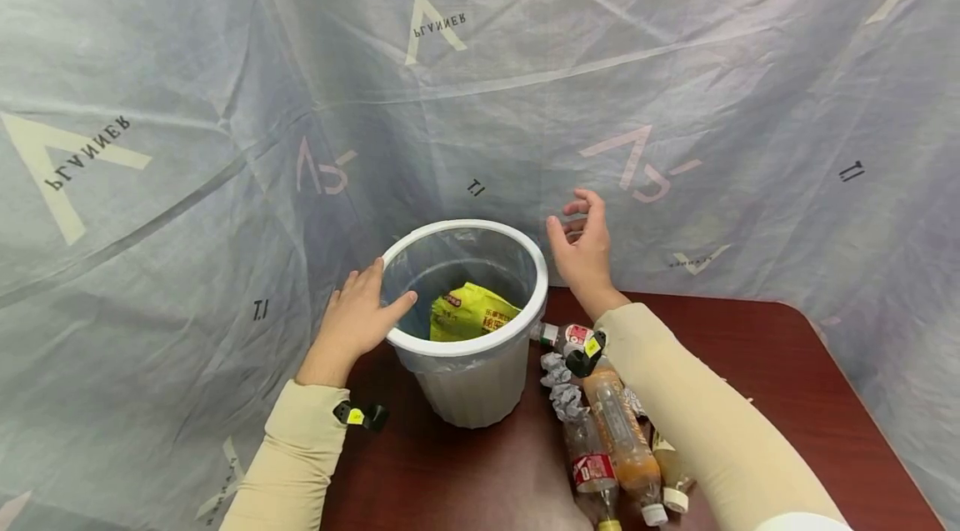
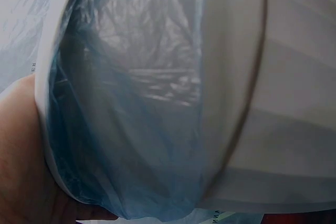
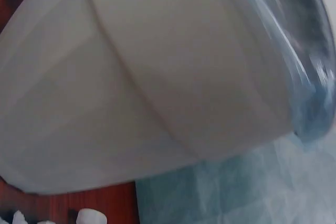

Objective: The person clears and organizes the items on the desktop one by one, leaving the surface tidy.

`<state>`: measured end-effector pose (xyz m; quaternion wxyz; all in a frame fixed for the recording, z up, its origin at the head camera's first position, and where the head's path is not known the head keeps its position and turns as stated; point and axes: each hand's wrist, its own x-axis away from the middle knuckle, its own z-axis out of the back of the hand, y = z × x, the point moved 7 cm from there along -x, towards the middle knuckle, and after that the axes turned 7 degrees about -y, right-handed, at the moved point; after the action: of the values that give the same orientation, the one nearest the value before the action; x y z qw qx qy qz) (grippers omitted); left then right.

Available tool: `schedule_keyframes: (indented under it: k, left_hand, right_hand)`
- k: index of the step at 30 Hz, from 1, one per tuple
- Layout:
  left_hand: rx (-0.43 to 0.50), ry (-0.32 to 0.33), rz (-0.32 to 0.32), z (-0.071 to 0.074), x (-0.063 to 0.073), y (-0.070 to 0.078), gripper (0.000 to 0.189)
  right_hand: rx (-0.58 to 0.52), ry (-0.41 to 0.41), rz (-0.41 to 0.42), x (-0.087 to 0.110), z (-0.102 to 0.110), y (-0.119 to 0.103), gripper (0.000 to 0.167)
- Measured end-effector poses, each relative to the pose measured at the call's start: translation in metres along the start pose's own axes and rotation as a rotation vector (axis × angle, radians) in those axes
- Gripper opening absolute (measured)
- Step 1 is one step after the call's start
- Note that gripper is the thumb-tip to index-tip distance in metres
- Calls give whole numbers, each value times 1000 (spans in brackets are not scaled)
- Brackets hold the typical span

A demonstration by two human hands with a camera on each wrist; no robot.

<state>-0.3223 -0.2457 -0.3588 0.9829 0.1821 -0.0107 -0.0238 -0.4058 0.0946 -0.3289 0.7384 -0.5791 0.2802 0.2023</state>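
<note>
A pale trash bin (image 1: 472, 389) with a white rim and a clear bluish liner (image 2: 131, 129) stands upright on the table. Inside it lies a bright yellow snack bag (image 1: 468, 314). My left hand (image 1: 360, 314) rests at the bin's left rim, fingers extended and thumb reaching over the opening. Up close in the left wrist view, that hand lies against the rim. Past the right side of the rim, my right hand (image 1: 585, 252) is raised in the air, holding nothing, its fingers loosely bent. The bin's wall (image 3: 131, 93) fills most of the right wrist view.
Right of the bin lie crumpled paper balls (image 1: 562, 389), a bottle with a red label (image 1: 592, 468), an orange-tinted bottle (image 1: 622, 431) and other bottles, partly hidden by my right forearm. Printed grey sheeting (image 1: 480, 114) hangs behind the dark red table (image 1: 795, 381).
</note>
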Motion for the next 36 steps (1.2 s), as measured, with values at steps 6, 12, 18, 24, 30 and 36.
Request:
schedule_keyframes:
  k: [6,12,18,24,30,36]
  left_hand:
    - [7,9,-3,-3,-2,-1,99]
    - [9,14,-4,-6,-3,-4,99]
    - [4,16,-8,-4,-3,-4,100]
    - [7,11,-10,-3,-2,-4,100]
    - [6,4,-13,-2,-2,-3,99]
    - [5,-9,-23,0,-3,-3,99]
  right_hand:
    - [25,13,-59,6,30,20,53]
    - [112,10,-158,24,77,49,53]
    - [151,2,-224,49,120,70,55]
    - [132,-35,-244,77,153,81,54]
    - [98,4,-280,110,179,80,49]
    - [58,87,-409,159,196,137,49]
